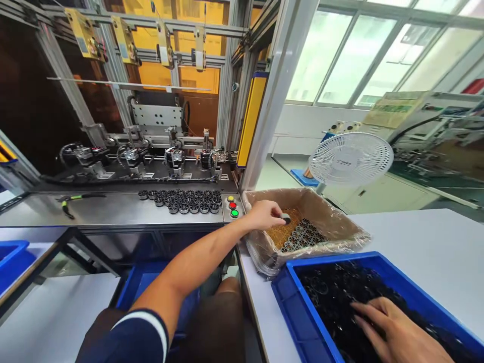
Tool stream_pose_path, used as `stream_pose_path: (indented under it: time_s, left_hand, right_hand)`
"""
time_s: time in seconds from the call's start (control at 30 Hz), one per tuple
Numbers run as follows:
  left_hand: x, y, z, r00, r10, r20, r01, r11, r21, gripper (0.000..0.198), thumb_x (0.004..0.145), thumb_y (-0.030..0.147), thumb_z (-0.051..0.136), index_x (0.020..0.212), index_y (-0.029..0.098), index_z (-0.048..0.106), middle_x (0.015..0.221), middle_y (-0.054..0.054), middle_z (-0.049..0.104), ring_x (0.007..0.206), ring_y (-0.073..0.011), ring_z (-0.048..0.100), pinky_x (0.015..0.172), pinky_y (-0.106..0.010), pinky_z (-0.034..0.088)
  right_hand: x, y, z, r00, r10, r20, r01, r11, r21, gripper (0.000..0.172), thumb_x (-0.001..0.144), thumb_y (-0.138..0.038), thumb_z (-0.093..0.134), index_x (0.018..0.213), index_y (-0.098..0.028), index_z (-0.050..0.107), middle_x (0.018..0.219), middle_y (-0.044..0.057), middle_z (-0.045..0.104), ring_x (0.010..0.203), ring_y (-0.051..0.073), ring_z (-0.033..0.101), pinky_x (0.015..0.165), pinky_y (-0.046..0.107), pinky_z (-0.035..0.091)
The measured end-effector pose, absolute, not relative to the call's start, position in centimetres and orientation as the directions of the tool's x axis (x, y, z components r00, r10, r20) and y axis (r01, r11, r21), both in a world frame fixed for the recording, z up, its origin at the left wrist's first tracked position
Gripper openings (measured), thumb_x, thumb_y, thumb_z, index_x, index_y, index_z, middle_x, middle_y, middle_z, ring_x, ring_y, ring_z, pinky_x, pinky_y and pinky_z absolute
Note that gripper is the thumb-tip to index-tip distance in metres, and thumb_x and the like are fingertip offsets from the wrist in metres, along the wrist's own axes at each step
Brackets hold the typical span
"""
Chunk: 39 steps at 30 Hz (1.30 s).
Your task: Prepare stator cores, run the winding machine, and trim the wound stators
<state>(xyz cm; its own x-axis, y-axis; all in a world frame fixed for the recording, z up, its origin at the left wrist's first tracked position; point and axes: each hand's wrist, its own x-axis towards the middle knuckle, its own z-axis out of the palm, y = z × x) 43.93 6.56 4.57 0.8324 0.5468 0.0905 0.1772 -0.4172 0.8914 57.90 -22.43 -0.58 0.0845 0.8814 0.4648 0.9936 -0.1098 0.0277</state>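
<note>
My left hand (266, 215) is above the plastic-lined cardboard box (333, 214). Its fingertips pinch a small round grey-and-black part (285, 218). Below it, rows of metal ring parts (304, 236) lie in the box beside a bare amber-coloured layer (282, 233). My right hand (389, 322) reaches into a blue bin (310, 322) full of loose black plastic parts (333, 287). Thumb and forefinger are a little apart there, with nothing visible between them. The fingertips are close to the black parts; whether they touch is unclear.
Several black ring assemblies (185, 200) stand in rows on the machine's metal ledge, beside yellow, red and green buttons (233, 205). Green-handled pliers (70, 201) lie at left. Behind are machine fixtures (176, 157). A white fan (350, 159) stands beyond the box.
</note>
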Motion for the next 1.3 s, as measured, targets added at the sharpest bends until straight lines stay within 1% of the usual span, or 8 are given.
stream_pose_path:
  time_s: [0.17, 0.33, 0.43, 0.53, 0.73, 1.07, 1.17, 1.3]
  left_hand:
    - [34.7, 1.7, 1.9, 0.833, 0.534, 0.142, -0.065, -0.16, 0.985, 0.027, 0.079, 0.036, 0.071, 0.08, 0.015, 0.054, 0.082, -0.007, 0.071, 0.078, -0.0172, 0.069, 0.075, -0.032, 0.055]
    - [31.1, -3.5, 0.4, 0.85, 0.508, 0.14, -0.267, 0.186, 0.946, 0.057, 0.053, 0.025, 0.092, 0.102, 0.017, 0.065, 0.093, -0.004, 0.069, 0.075, -0.0133, 0.068, 0.071, -0.025, 0.056]
    - [31.1, -5.8, 1.0, 0.873, 0.45, 0.187, -0.308, 0.213, 0.927, 0.052, 0.05, 0.018, 0.093, 0.098, 0.018, 0.073, 0.098, -0.004, 0.065, 0.071, -0.0101, 0.065, 0.066, -0.022, 0.056]
    - [31.5, -7.2, 1.6, 0.892, 0.39, 0.228, -0.336, 0.236, 0.912, 0.042, 0.051, 0.016, 0.093, 0.09, 0.019, 0.077, 0.106, -0.007, 0.066, 0.082, -0.0145, 0.068, 0.072, -0.024, 0.059]
    - [32.0, -8.8, 1.9, 0.927, 0.362, 0.101, -0.233, 0.343, 0.91, 0.05, 0.05, 0.013, 0.093, 0.097, 0.019, 0.077, 0.091, -0.008, 0.077, 0.079, -0.0179, 0.072, 0.074, -0.027, 0.06]
    - [31.7, -9.4, 2.3, 0.93, 0.365, 0.039, -0.219, 0.465, 0.858, 0.045, 0.046, 0.009, 0.093, 0.087, 0.016, 0.076, 0.08, -0.004, 0.077, 0.071, -0.016, 0.073, 0.068, -0.024, 0.061]
    - [31.0, -9.3, 2.4, 0.924, 0.379, 0.054, -0.237, 0.455, 0.859, 0.045, 0.046, 0.007, 0.092, 0.087, 0.016, 0.076, 0.081, -0.004, 0.078, 0.074, -0.0164, 0.074, 0.069, -0.023, 0.061]
    - [30.5, -9.3, 1.9, 0.921, 0.386, 0.045, -0.227, 0.439, 0.87, 0.045, 0.046, 0.009, 0.093, 0.088, 0.014, 0.076, 0.082, -0.006, 0.078, 0.072, -0.0183, 0.074, 0.069, -0.027, 0.062]
  right_hand:
    - [51.6, -20.9, 4.0, 0.079, 0.755, 0.651, 0.995, -0.024, -0.093, 0.024, 0.096, -0.026, 0.046, 0.089, -0.017, 0.068, 0.08, 0.007, 0.068, 0.067, 0.017, 0.069, 0.06, 0.027, 0.058]
    - [47.5, -21.4, 4.8, 0.136, 0.662, 0.737, 0.954, 0.114, -0.279, 0.011, 0.09, -0.013, 0.057, 0.096, -0.017, 0.066, 0.085, 0.007, 0.067, 0.076, 0.016, 0.068, 0.066, 0.026, 0.058]
    - [46.0, -22.2, 4.6, 0.156, 0.633, 0.758, 0.92, 0.186, -0.344, 0.013, 0.088, -0.01, 0.059, 0.097, -0.017, 0.065, 0.085, 0.007, 0.068, 0.077, 0.016, 0.067, 0.067, 0.026, 0.058]
    - [45.0, -22.7, 4.6, 0.155, 0.611, 0.776, 0.897, 0.242, -0.37, 0.014, 0.088, -0.009, 0.059, 0.098, -0.017, 0.065, 0.086, 0.007, 0.068, 0.078, 0.016, 0.068, 0.069, 0.027, 0.058]
    - [44.3, -23.2, 4.5, 0.155, 0.627, 0.764, 0.847, 0.314, -0.43, 0.02, 0.088, -0.008, 0.06, 0.104, -0.018, 0.064, 0.09, 0.008, 0.066, 0.082, 0.017, 0.067, 0.07, 0.029, 0.059]
    - [43.9, -23.4, 4.7, 0.051, 0.656, 0.753, 0.862, 0.352, -0.365, 0.039, 0.081, -0.003, 0.06, 0.118, -0.014, 0.061, 0.096, 0.011, 0.063, 0.089, 0.02, 0.064, 0.074, 0.033, 0.058]
    - [43.7, -23.3, 4.5, -0.026, 0.668, 0.744, 0.883, 0.364, -0.296, 0.046, 0.081, -0.006, 0.061, 0.126, -0.012, 0.055, 0.102, 0.014, 0.062, 0.096, 0.023, 0.063, 0.078, 0.037, 0.059]
    - [43.7, -23.3, 4.0, -0.111, 0.64, 0.761, 0.93, 0.336, -0.147, 0.039, 0.086, -0.006, 0.06, 0.124, -0.015, 0.055, 0.098, 0.012, 0.063, 0.096, 0.022, 0.063, 0.078, 0.037, 0.06]
